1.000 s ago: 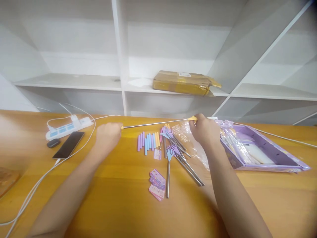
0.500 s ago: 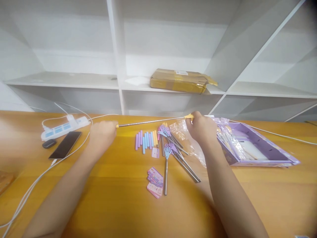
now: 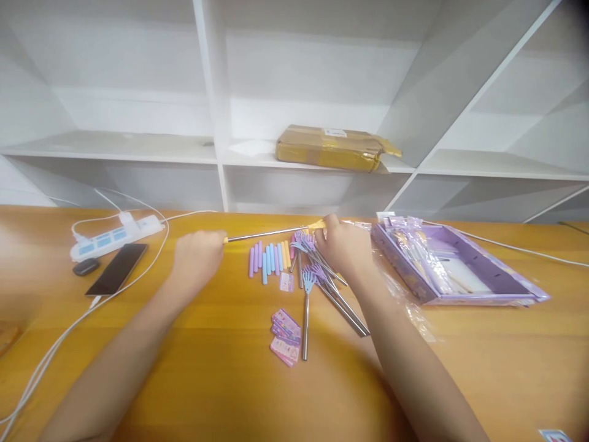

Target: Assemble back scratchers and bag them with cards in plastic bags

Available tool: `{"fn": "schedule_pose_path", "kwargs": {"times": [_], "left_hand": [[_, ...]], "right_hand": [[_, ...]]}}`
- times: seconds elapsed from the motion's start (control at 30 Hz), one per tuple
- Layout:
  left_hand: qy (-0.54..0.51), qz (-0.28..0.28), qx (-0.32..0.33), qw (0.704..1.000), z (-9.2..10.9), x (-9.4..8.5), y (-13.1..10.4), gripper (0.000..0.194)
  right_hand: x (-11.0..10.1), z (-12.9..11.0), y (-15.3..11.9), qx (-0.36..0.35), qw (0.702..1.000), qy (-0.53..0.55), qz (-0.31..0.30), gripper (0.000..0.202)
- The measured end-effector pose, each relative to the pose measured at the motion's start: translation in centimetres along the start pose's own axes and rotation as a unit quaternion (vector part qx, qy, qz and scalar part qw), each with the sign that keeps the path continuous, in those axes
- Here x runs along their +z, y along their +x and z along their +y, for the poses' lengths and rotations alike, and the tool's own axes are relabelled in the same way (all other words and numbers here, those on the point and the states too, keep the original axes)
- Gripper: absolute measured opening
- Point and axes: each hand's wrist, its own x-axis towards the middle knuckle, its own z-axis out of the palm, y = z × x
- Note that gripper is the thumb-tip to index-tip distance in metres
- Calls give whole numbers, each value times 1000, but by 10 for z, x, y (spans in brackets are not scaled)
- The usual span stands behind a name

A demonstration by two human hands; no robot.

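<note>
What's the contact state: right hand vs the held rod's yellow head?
Touching. The head view shows the right hand closed on the yellow head of the metal rod.

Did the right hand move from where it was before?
Yes. The right hand moved left, toward the left hand. It was below the right end of the cardboard box; now it is below the middle.

from the wearer's head, the camera faced forward and down, in front of and above the brown oblong tape-wrapped cardboard package (image 3: 338,149). its close, wide view held white panelled shelving (image 3: 219,161) around the package, and the glossy yellow-brown wooden table (image 3: 207,374) below and nearer.
</note>
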Motion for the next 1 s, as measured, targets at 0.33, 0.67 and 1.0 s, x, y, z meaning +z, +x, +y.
{"fn": "schedule_pose_path", "kwargs": {"times": [0.33,0.67,1.0], "left_hand": [[-6,0,-8,1000,-1,-5,-3,36],[7,17,-7,1000,-4,-8,-7,35],[-46,-76,35,995,35,-18,-17,36]], "right_hand": [[-13,-6,-8,13,1000,7,-2,29],[-12,-13,-12,9,1000,-5,-2,29],[-11,-46,-35,-111,991,-36,-59,19]]}}
